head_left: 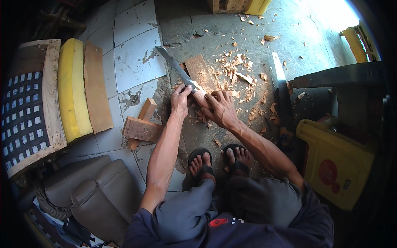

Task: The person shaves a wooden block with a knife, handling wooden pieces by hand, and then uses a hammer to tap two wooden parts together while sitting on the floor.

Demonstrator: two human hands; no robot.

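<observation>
Under the right hand [224, 109] lies a wooden handle [199, 97] (blade [175, 66] angled away).

Wood shavings [237, 61] between blade [175, 67] and saw [284, 97].

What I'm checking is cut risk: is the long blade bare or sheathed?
Bare: the long blade shows grey metal from its tip to the left hand.

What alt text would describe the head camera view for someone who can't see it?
A person's left hand holds a long metal blade near its wooden handle, which the right hand grips. Wood chips litter the floor beyond; crossed wood blocks lie to the left.
</observation>
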